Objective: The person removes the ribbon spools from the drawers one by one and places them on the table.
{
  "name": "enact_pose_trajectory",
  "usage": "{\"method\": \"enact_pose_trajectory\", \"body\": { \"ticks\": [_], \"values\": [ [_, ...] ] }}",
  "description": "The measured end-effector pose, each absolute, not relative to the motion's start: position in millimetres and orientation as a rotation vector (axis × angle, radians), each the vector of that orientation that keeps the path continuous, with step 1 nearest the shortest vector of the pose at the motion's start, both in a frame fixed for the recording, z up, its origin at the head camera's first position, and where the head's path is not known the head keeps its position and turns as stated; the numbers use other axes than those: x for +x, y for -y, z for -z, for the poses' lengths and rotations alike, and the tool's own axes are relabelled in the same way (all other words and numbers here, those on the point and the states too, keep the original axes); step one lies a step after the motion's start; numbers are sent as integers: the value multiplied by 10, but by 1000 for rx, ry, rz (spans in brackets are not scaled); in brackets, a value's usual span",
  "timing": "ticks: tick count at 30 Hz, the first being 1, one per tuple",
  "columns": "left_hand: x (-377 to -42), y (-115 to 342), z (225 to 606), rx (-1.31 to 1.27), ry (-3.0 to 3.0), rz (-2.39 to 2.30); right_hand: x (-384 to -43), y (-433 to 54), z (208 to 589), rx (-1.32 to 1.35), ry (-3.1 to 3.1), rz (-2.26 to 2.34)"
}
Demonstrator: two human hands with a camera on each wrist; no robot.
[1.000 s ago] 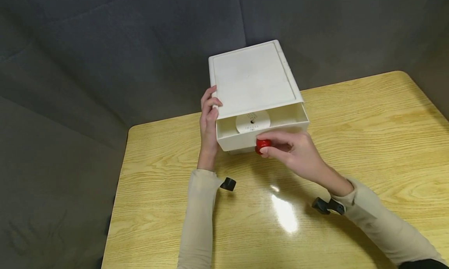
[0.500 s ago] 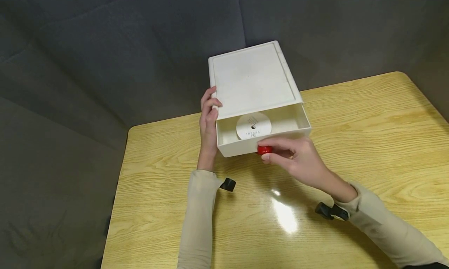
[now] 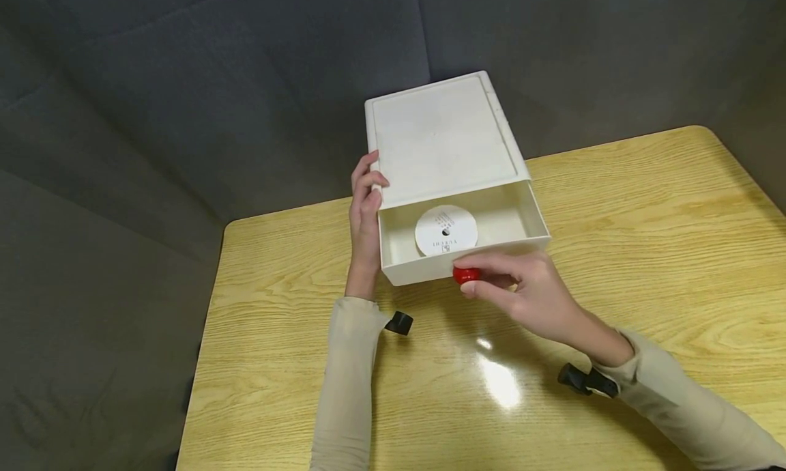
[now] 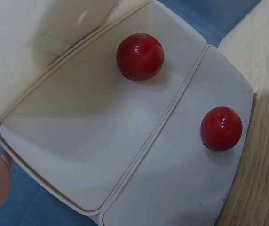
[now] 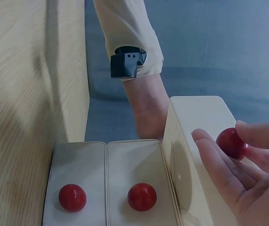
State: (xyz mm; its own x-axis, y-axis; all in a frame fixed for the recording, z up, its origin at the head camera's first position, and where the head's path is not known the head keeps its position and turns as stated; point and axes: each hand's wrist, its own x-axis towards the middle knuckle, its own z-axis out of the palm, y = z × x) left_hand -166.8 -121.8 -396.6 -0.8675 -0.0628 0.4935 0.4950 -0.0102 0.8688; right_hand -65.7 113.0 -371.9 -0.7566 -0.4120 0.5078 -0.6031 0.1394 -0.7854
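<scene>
A white drawer cabinet (image 3: 445, 140) stands at the back of the table, its top drawer (image 3: 417, 272) pulled partly out. My left hand (image 3: 366, 229) holds the cabinet's left side, fingertips bent over the top edge. With thumb and fingers, my right hand (image 3: 540, 293) pinches the round red knob (image 3: 465, 275) on the top drawer's front. Inside that drawer lies a white disc (image 3: 439, 225) with printed lettering and a small centre hole. Below, two closed drawers carry red knobs of their own, an upper one (image 4: 140, 56) and a lower one (image 4: 221, 128), seen in the left wrist view.
The wood-grain table (image 3: 276, 362) extends to both sides and in front of the cabinet. Behind it hangs a dark cloth (image 3: 295, 82), close to the cabinet's back. Small black devices (image 3: 399, 323) sit on both wrists.
The right hand has drawn the top drawer further out toward the front, showing more of its inside and the disc. The left hand and the cabinet body have stayed in place.
</scene>
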Motion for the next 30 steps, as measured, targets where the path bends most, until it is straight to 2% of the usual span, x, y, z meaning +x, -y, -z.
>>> {"method": "enact_pose_trajectory", "body": {
  "ticks": [16, 30],
  "values": [
    [-1665, 1221, 3977, -478, 1878, 1937, -588, -1152, 3721, 1008, 2244, -1662],
    [-1661, 1223, 3972, -477, 1884, 1914, -602, -1240, 3632, 1190, 2298, -1460]
  ]
}}
